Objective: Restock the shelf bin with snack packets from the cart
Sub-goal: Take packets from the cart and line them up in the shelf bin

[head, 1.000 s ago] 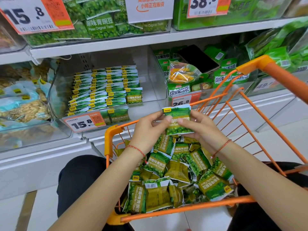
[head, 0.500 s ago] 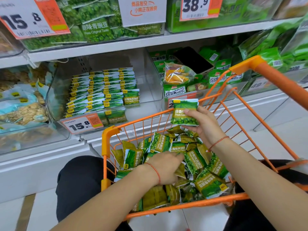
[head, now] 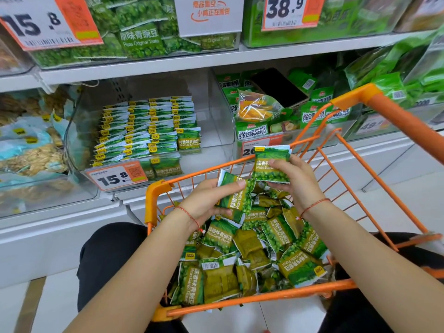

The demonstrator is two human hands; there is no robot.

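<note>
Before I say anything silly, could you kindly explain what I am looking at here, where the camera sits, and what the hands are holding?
There is no machine: a person is working with two bare hands. The single picture comes from a camera worn on the head, looking forward and down, so the arms reach in from the bottom edge. In front of the person stands an orange cart filled with a loose pile of green garlic pea packets. The left hand grips one packet over the pile. The right hand holds another packet upright beside it. Beyond the cart is a clear shelf bin, partly filled with neat rows of the same packets, with bare space on its right side.
</note>
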